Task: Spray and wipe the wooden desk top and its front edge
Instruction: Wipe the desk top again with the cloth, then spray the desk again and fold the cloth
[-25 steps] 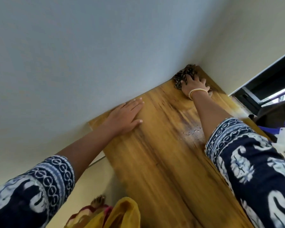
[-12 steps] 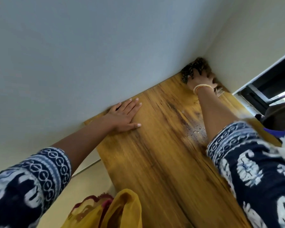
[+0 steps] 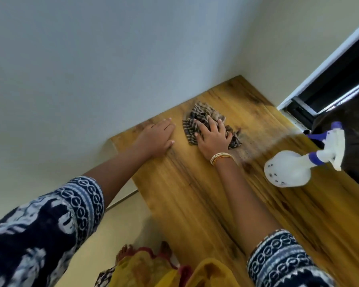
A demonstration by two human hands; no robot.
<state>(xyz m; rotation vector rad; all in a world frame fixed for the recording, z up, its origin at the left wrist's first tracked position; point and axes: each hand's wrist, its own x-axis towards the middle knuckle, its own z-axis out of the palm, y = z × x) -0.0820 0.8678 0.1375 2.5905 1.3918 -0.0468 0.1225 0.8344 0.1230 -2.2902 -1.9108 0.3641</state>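
Fingers (image 3: pixel 212 126) of my right hand (image 3: pixel 212 139) are spread wide and lie flat on the striped cloth (image 3: pixel 195 117), pressing it down onto the wooden desk top (image 3: pixel 195 193); nothing is curled round the rag that I can see. That cloth sits bunched up toward the far end of the desk, not far from the wall, with its dark and tan fringe sticking out past my fingertips on the right. Just beside it, my left hand (image 3: pixel 157 139) rests palm down on the bare wood, fingers straight and held close together, near the desk's left corner. The two hands are close but apart.

A stack of thin gold bangles (image 3: pixel 221 158) rings my right wrist. Both forearms come out of dark blue sleeves (image 3: pixel 79 199) with a white print. To the right of my right arm a white spray bottle (image 3: pixel 288 171) with a blue-trimmed trigger head lies on its side on the desk, close to the edge. The wood around it looks blurred and streaky. Pale walls (image 3: pixel 91 59) meet at the corner behind the desk, and a dark window frame (image 3: pixel 330 85) runs along the right. At the bottom I see yellow fabric (image 3: pixel 205 272) and bare toes on the floor.
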